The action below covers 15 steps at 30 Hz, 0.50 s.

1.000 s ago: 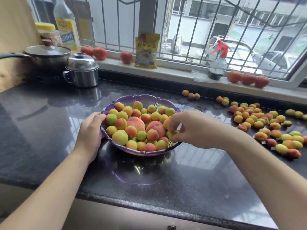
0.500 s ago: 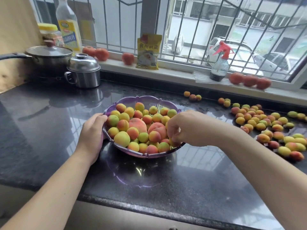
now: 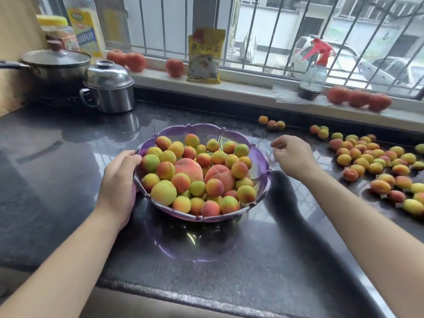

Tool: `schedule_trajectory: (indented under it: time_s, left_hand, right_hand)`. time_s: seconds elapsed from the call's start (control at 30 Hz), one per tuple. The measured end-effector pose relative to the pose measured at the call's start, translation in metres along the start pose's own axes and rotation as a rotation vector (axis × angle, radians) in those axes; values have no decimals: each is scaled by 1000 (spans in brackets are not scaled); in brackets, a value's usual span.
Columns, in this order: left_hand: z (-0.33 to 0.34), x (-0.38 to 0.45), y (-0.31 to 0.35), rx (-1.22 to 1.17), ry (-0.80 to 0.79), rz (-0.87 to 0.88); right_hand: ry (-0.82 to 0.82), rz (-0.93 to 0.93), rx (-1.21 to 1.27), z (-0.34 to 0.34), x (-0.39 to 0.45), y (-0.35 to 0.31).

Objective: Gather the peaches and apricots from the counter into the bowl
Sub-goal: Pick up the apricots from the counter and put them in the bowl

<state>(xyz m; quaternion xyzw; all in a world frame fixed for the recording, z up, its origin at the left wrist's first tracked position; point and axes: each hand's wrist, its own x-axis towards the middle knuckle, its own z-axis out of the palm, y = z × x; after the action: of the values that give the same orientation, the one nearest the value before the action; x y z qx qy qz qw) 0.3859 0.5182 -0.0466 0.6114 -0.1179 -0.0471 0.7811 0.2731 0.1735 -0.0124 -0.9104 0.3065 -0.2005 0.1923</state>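
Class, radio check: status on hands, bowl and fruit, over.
Left hand holds purple bowl rim. Right hand empty, between bowl and counter apricots. Bowl heaped; many left out. Path unobstructed.

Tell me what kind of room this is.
Most likely a home kitchen: a dark stone counter with a lidded pan and steel pot, and an oil bottle by the barred window.

The left hand [image 3: 119, 180] covers the near-left bit of the bowl [image 3: 206, 130] rim, and its fingertips are tucked out of sight behind it. Right hand [image 3: 292, 156] is motion-blurred, so can't tell what's in its fingers, if anything. The loose fruit [image 3: 376, 167] at the counter's right edge runs off frame. The pan [image 3: 54, 63] handle is cut off at the left too.
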Motion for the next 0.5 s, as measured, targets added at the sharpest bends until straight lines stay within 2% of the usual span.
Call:
schedule_trajectory:
  time_s: [0.2,0.33,0.5]
  left_hand:
    - [0,5,-1,13,1,16]
    - [0,4,0,9,-39,29]
    - [2,4,0,-18,-31,19]
  right_hand:
    - [-34,-63,-213,44,60,-2]
    - [11,-105,-406,59,99,-8]
    - [-7,-70,-536,72,134,-12]
